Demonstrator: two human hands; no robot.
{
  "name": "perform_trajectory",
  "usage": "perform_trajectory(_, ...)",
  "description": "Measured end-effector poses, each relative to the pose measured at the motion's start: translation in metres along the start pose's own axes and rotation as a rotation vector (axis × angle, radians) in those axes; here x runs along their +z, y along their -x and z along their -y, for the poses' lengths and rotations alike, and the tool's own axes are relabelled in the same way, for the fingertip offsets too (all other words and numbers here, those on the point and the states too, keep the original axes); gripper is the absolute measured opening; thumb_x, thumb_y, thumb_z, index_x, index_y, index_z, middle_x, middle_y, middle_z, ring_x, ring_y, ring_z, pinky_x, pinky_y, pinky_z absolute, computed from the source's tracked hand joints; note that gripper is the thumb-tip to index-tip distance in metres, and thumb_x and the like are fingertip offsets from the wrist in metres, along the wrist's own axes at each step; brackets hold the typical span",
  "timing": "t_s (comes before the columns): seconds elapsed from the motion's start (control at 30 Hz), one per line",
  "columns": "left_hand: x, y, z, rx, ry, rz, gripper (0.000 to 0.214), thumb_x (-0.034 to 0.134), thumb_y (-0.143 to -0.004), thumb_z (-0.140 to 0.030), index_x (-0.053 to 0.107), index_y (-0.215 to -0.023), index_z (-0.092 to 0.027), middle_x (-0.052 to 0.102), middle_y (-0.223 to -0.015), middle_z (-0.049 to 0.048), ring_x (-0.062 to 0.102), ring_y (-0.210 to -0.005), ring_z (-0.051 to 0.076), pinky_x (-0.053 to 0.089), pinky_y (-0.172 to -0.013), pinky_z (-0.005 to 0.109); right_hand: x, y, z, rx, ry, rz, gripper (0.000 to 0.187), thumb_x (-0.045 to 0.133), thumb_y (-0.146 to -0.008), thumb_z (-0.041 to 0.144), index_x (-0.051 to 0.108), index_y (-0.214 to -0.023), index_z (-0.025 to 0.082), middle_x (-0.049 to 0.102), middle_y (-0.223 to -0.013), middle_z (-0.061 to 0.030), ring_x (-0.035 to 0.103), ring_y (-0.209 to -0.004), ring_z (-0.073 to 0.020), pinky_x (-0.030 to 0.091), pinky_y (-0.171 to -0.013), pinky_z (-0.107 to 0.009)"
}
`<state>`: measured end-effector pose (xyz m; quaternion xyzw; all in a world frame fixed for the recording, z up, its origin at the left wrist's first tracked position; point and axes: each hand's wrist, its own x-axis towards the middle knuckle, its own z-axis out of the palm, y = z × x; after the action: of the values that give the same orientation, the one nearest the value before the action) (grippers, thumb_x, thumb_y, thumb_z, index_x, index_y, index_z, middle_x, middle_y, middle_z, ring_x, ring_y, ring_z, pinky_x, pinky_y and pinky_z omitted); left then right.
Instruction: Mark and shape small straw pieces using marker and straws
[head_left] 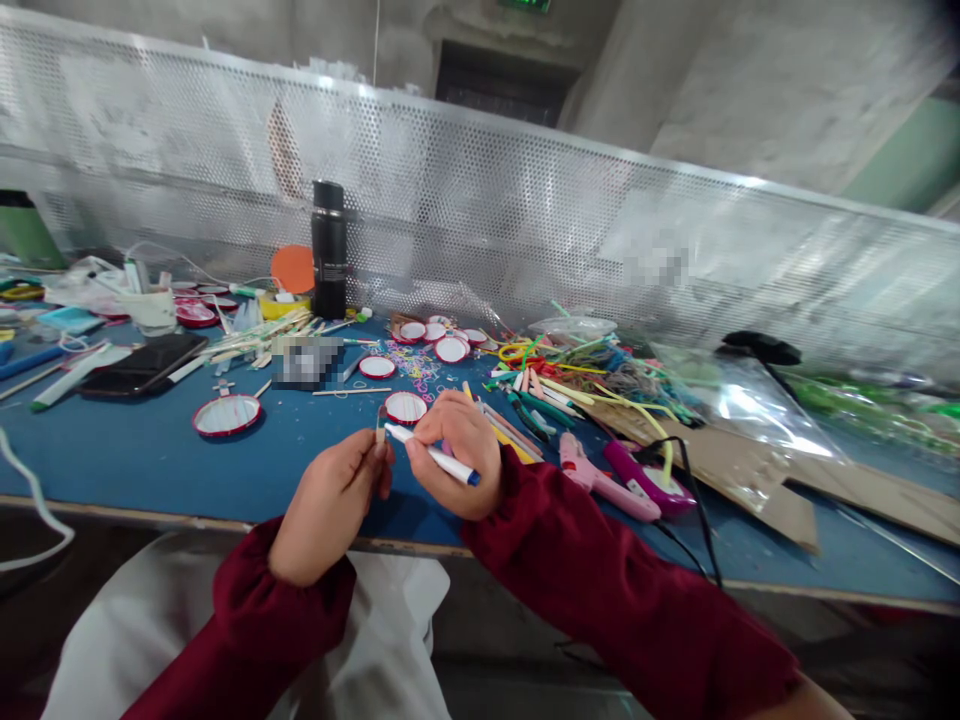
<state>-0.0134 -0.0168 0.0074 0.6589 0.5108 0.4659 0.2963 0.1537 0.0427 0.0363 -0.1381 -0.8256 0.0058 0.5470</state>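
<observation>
My right hand (469,455) grips a white marker pen (450,464) with a dark blue end, its tip pointing left. That tip is close to a small pale wooden piece (380,435) pinched between the thumb and fingers of my left hand (324,505). Something thin and dark rises from the piece; I cannot make out what it is. Both hands are over the front edge of the blue table (300,460). Just beyond them lies a round white disc with a red rim (406,407), and a larger red-rimmed disc (226,415) lies to the left.
A black bottle (328,255) stands by the perforated metal screen (487,200). On the right are a pink glue gun (600,480), its dark cable, and cardboard (735,480). A black phone (144,365) lies left. Pens, sticks and coloured pipe cleaners (637,375) litter the back.
</observation>
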Motion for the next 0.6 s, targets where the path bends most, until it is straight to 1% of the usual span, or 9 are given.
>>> perform_trajectory(0.1, 0.0000, -0.0005, -0.0001, 0.000, -0.006, 0.001, 0.044, 0.034, -0.101, -0.049, 0.052, -0.071, -0.021, 0.055, -0.062, -0.0024, 0.046, -0.053, 0.012, 0.035, -0.054, 0.025, 0.0009, 0.0006, -0.0003, 0.001, -0.005, -0.016, 0.014, 0.062, -0.078, 0.016, 0.051, -0.076, 0.023, 0.062, -0.068, 0.0021, 0.059, -0.066, -0.0149, 0.048, -0.077, -0.038)
perform_trajectory(0.4, -0.0001, -0.0012, -0.0022, 0.004, -0.006, 0.007, 0.043, 0.034, -0.100, -0.047, 0.051, -0.071, -0.021, 0.057, -0.063, -0.0009, 0.047, -0.054, 0.013, 0.035, -0.052, 0.024, 0.0006, 0.0007, -0.0017, -0.007, -0.020, 0.015, 0.014, 0.063, -0.078, 0.016, 0.052, -0.076, 0.024, 0.063, -0.069, 0.0029, 0.061, -0.067, -0.0150, 0.048, -0.079, -0.037)
perform_trajectory(0.6, -0.0001, -0.0006, -0.0020, 0.003, 0.003, 0.000, 0.042, 0.035, -0.100, -0.046, 0.051, -0.071, -0.021, 0.058, -0.063, -0.0008, 0.048, -0.056, 0.013, 0.035, -0.053, 0.024, -0.0001, -0.0001, -0.0008, 0.005, -0.014, 0.002, 0.014, 0.063, -0.078, 0.016, 0.051, -0.076, 0.024, 0.063, -0.068, 0.0028, 0.061, -0.067, -0.0151, 0.048, -0.078, -0.037)
